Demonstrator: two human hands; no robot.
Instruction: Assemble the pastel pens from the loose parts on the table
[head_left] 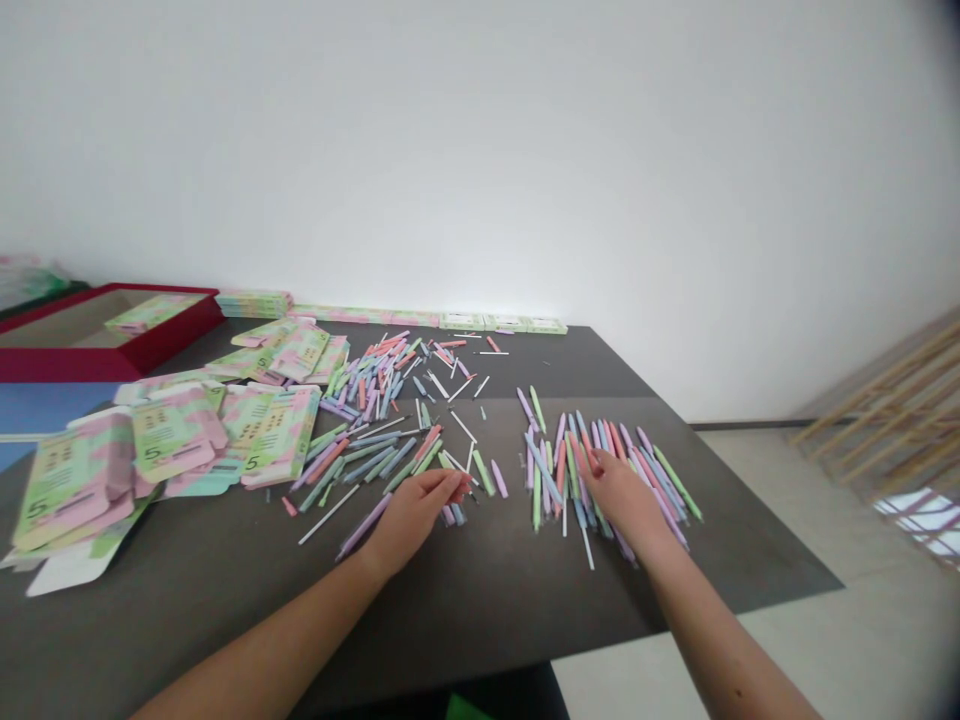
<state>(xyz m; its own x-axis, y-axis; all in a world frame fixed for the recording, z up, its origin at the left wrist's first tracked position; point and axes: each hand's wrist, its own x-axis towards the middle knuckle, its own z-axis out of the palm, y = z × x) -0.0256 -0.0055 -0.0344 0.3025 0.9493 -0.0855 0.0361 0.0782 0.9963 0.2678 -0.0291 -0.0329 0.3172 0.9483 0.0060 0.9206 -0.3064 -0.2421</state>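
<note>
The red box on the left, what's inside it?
Inside the red box I can see at least one pink-and-green carton. The near walls cover part of the bottom, so I can't tell what's there.

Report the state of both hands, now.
Left hand: fingers curled; whether it holds anything cannot be told.
Right hand: fingers at the right-hand pile of pens; open or closed cannot be told.

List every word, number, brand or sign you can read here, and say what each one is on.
"5": front-left pink-and-green cardboard carton
"5": pink-and-green cardboard carton just right of it
"5": upright-printed green-and-pink cardboard carton nearest the pens
The cartons' other print is too small and blurred to read.
</note>
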